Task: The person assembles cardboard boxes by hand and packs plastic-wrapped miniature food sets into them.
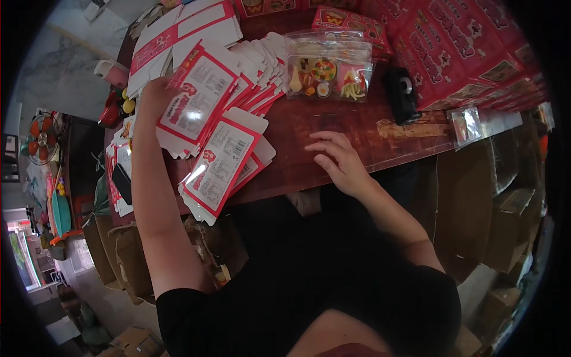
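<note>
My left hand [158, 100] is at the left edge of a flattened red-and-white printed carton [201, 98], closed on that edge, its fingertips partly hidden. This carton lies over a fanned pile of similar flat cartons [262, 62]. Nearer the table's front edge, a smaller stack of flat cartons [223, 160] lies at a slant, barcode side up. My right hand [334, 159] holds nothing, fingers apart, low over the dark red table [297, 172]. Beyond it rest clear plastic pouches [329, 71] with small toy food pieces inside.
Red printed boxes [464, 47] are stacked at the back right, beside a black tape dispenser [402, 95]. A clear packet [467, 126] lies at the right edge. A dark phone [122, 183] is at the left. More flat cartons [178, 27] stand behind; brown cardboard boxes [464, 202] are below.
</note>
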Demonstrator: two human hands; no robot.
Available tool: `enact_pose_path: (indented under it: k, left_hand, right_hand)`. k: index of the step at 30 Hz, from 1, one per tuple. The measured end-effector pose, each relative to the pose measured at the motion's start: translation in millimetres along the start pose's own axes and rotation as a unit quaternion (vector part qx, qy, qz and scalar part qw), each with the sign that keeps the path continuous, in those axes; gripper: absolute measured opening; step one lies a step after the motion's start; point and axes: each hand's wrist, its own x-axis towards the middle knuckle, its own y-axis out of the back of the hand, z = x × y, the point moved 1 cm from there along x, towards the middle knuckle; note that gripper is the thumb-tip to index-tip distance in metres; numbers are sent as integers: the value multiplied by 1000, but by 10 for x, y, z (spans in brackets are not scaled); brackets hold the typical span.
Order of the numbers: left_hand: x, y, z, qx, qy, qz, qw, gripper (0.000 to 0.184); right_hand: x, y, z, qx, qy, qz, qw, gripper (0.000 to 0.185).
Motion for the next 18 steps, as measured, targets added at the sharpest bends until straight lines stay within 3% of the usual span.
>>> enact_pose_path:
  k: [4,5,7,9,11,13,14,15,17,18]
  left_hand:
    - [-493,543,672,-34,-38,110,993,24]
    - [-742,623,1042,-35,-27,121,992,21]
    - [-1188,595,1455,-63,-91,81,991,21]
    - [-1571,453,1791,-80,-197,-23,977,21]
    - [-1791,278,1969,-112,-220,-195,949,19]
    - [-1922,59,2016,-164,-222,-195,941,14]
    - [-1943,-37,1983,-184,-190,-228,937,14]
    - [-1977,-168,1968,-236,-185,-221,928,15]
    - [-2051,-435,1942,-340,-174,-204,901,19]
    - [-2051,-488,1860,-344,-138,-307,876,27]
  right_hand:
    - [33,-67,-76,12,70,71,995,38]
    - [37,-73,-131,-67,105,119,985,43]
    - [35,-43,-312,-223,171,208,937,54]
    - [11,-10,-473,-258,138,238,926,63]
    - [18,97,-618,-285,121,256,916,62]
    - [6,135,-407,-24,28,104,994,50]
    - [-35,146,-300,109,-21,24,994,45]
    - [-104,164,-247,63,-35,-10,997,32]
    - [-162,135,-266,118,-29,-31,992,27]
    - [-186,118,-279,146,-26,-42,988,24]
